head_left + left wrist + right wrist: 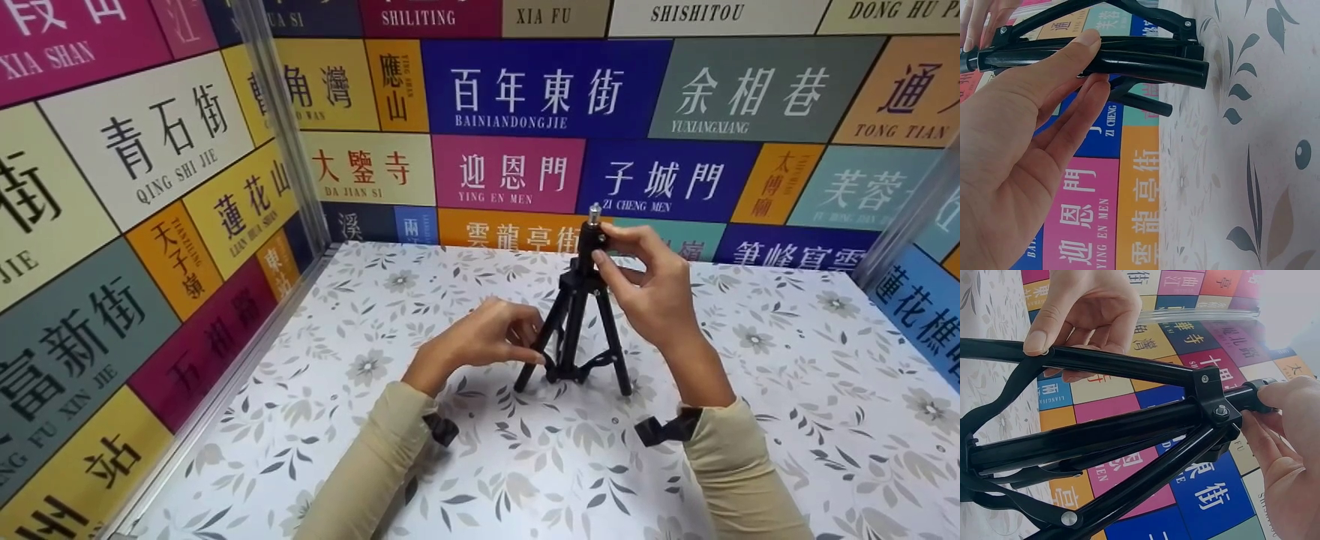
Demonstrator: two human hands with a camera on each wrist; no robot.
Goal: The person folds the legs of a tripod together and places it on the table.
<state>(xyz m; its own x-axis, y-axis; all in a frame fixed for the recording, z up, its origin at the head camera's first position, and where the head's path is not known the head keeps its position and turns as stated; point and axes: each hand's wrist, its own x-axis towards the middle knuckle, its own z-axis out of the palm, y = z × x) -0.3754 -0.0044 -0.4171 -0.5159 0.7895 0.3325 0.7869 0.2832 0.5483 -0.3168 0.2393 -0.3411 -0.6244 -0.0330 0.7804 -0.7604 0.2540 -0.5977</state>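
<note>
A small black tripod (pixel 574 322) stands over the table with its legs partly spread and a silver screw tip (pixel 595 214) at its top. My right hand (pixel 660 292) pinches the upper column just below that tip, thumb on one side and fingers on the other. Lower down, my left hand (pixel 476 337) holds one leg between thumb and fingertips, as the left wrist view shows with the leg (pixel 1151 68) running past the thumb. Flat braces (pixel 999 391) join the legs to the central column (pixel 1084 433) in the right wrist view.
The table (pixel 360 442) is covered in a white leaf-patterned sheet. Walls of coloured street-name panels (pixel 547 90) rise behind it and on the left, with a clear strip (pixel 289 135) at the left corner. Black wrist mounts (pixel 441 430) sit on both sleeves.
</note>
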